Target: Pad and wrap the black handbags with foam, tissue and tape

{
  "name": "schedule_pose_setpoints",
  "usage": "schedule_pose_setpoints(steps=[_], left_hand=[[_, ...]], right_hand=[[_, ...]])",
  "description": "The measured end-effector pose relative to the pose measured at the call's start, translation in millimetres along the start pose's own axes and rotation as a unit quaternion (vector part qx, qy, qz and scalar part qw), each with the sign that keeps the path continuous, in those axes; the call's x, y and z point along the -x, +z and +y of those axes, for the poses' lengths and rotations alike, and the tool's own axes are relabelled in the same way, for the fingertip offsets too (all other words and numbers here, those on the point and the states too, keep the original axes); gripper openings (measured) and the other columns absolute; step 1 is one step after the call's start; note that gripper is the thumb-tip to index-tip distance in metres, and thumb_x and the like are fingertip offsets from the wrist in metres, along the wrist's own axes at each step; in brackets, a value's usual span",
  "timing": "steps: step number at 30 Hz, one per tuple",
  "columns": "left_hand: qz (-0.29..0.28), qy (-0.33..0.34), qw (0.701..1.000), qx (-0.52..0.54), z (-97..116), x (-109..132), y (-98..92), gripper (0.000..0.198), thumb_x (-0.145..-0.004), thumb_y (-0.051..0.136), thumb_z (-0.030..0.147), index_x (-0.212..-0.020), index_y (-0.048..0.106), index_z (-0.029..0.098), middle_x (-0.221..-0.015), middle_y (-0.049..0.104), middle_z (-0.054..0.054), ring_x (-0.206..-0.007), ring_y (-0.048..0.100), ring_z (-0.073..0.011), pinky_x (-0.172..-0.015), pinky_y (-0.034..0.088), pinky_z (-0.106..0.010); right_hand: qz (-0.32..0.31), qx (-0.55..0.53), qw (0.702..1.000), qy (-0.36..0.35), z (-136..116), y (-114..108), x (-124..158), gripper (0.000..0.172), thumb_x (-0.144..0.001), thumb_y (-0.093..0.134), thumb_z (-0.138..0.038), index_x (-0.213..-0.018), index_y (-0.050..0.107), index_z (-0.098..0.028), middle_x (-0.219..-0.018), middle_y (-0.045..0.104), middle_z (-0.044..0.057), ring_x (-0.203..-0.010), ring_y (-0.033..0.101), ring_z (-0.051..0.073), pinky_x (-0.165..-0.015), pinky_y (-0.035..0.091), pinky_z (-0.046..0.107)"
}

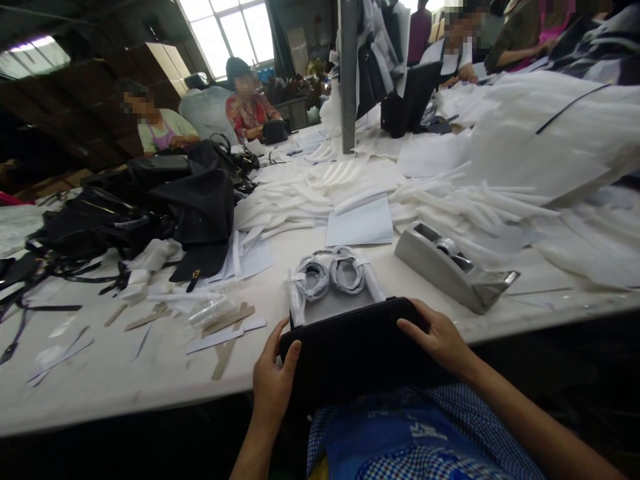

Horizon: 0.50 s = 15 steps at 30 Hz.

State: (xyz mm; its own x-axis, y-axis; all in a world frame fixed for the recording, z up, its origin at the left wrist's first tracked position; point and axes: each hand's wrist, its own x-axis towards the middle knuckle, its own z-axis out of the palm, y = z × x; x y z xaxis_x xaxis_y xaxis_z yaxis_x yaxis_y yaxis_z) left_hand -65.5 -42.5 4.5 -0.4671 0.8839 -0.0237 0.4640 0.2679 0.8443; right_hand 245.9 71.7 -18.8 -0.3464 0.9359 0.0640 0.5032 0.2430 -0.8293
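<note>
A black handbag (350,350) rests on my lap against the table's front edge, its grey-lined mouth open toward me. My left hand (273,383) grips its left end, thumb on top and fingers wrapped behind. My right hand (437,337) holds the right end of the bag's top edge, fingers curled over it. Two handles wrapped in white paper (333,273) lie on the table just beyond the bag.
A grey tape dispenser (453,267) stands right of the handles. White paper sheets and rolled strips (360,223) pile across the middle and right. Black bags and straps (150,207) heap at the left. Other people sit along the far side of the white table (125,373).
</note>
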Motion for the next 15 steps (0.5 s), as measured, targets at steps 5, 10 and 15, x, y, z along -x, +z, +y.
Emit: schedule_pose_setpoints(steps=[5, 10, 15], left_hand=[[0.000, -0.065, 0.997, 0.045, -2, -11, 11.0, 0.061, -0.085, 0.059, 0.061, -0.129, 0.058, 0.018, -0.118, 0.070, -0.010, -0.116, 0.063, -0.0291, -0.094, 0.053, -0.040], [-0.003, -0.076, 0.996, 0.036, -5, -14, 15.6, 0.058, -0.088, 0.058, 0.057, -0.133, 0.054, 0.021, -0.122, 0.068, -0.009, -0.118, 0.061, -0.0277, -0.099, 0.050, -0.041], [0.098, 0.011, 0.991, -0.090, 3, -8, 14.9, 0.060, -0.089, 0.062, 0.049, -0.141, 0.046, 0.025, -0.140, 0.054, -0.013, -0.131, 0.050, -0.0319, -0.109, 0.041, -0.052]], right_hand=[[0.022, 0.040, 0.998, 0.030, -7, 7, -9, 0.036, -0.091, 0.056, -0.054, -0.106, 0.065, -0.022, -0.104, 0.071, 0.007, -0.096, 0.067, 0.025, -0.087, 0.051, 0.036], [0.017, 0.046, 0.997, 0.058, -9, 9, -11, 0.036, -0.091, 0.055, -0.055, -0.105, 0.065, -0.022, -0.103, 0.071, 0.007, -0.094, 0.066, 0.025, -0.084, 0.051, 0.037], [0.024, 0.044, 0.996, 0.069, -8, 11, -12, 0.037, -0.090, 0.056, -0.055, -0.104, 0.066, -0.022, -0.102, 0.070, 0.007, -0.095, 0.065, 0.026, -0.086, 0.050, 0.038]])
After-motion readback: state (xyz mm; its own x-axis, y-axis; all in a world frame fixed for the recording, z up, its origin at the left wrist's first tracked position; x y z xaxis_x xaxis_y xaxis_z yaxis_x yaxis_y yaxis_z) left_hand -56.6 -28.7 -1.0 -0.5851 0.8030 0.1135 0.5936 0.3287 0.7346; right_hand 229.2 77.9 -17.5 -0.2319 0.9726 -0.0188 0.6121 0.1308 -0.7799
